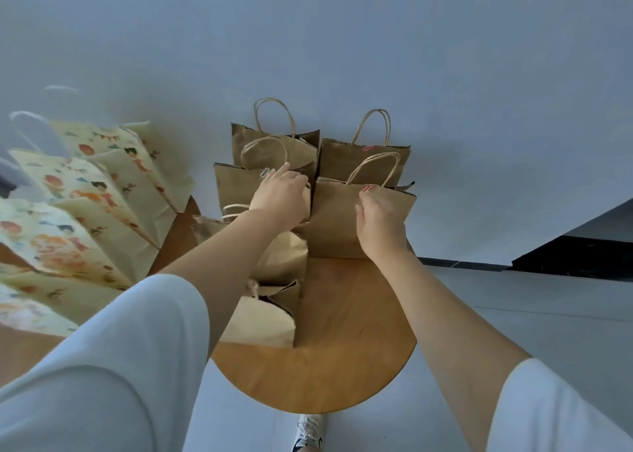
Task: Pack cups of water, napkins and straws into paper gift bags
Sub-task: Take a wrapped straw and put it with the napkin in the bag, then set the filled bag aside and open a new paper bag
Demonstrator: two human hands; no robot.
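On the round wooden bench, the right hand pinches the rim of a brown kraft-paper gift bag; the left hand grips the neighbouring bag. Likely light and crushable, so hold the rims gently.

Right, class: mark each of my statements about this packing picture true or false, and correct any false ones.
1. The brown bags stand on a round wooden table. True.
2. The right hand holds a cup of water. False: it pinches the top edge of the front right bag; no cup is in view.
3. The patterned bags are on the person's left. True.
4. The clip by the right hand is blue. False: it is pink.
5. The left hand lies flat on the table. False: it is up at the top of the front left bag.
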